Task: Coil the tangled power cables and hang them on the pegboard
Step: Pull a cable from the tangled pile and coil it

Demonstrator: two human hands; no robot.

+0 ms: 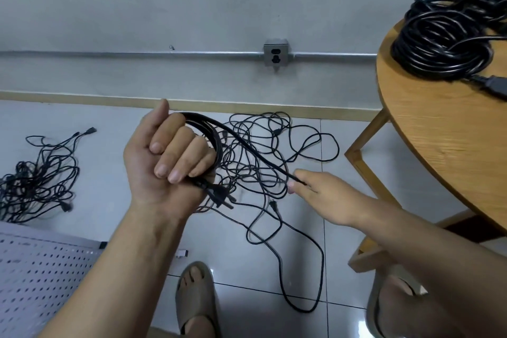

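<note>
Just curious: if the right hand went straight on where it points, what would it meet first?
The right hand would likely meet the coiled black power cable in the left hand; depth is unclear.

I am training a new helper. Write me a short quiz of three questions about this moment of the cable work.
1. True or false: the left hand is empty.
2. Where do the wound black cables lie? A. on the round table; B. on a chair; C. in a box.
3. Fill in: the right hand pinches a strand that leads up to the ___ in the left hand.
Key: 1 false, it grips a cable coil; 2 A; 3 coil.
</note>
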